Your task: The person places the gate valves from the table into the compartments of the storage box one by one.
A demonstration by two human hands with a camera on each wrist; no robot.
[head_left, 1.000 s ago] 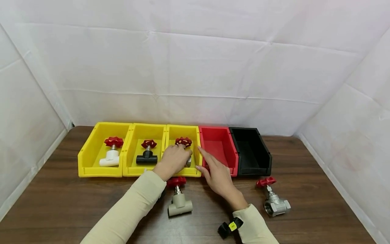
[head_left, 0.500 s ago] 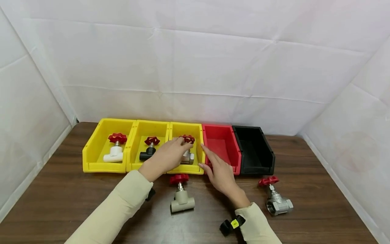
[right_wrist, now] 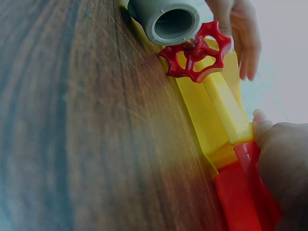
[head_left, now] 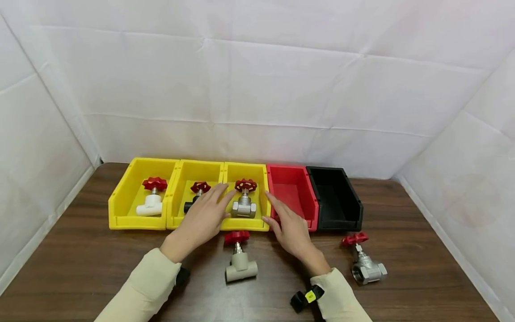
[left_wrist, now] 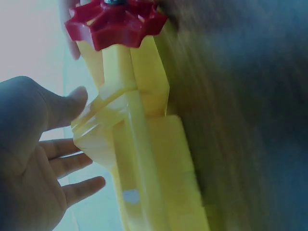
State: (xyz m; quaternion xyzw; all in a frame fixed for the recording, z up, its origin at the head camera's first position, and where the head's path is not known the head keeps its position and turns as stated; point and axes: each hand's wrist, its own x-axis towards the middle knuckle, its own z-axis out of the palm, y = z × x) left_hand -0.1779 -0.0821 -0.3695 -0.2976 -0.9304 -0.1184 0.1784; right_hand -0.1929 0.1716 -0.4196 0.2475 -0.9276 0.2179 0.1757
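A metal valve with a red handwheel (head_left: 243, 208) stands in the third yellow bin (head_left: 241, 226). My left hand (head_left: 201, 221) is just left of it, fingers extended over the wall shared with the middle yellow bin. In the left wrist view its thumb (left_wrist: 77, 101) lies by the bin's edge and the other fingers are spread, holding nothing. My right hand (head_left: 290, 232) rests at the border of the third yellow bin and the red bin (head_left: 313, 210), fingers straight, thumb at the front rim. A black valve (head_left: 188, 206) in the middle yellow bin is partly hidden by my left hand.
A white valve (head_left: 150, 205) stands in the leftmost yellow bin (head_left: 137, 222). A beige valve (head_left: 240, 267) stands on the wooden table (head_left: 281, 308) between my forearms. Another metal valve (head_left: 366, 268) lies at the right, before the black bin (head_left: 342, 223). White sheeting (head_left: 257, 89) rises behind.
My left hand has let go of the metal valve in the third yellow bin and drawn back to the left, uncovering it. My right hand has stayed at the bin border.
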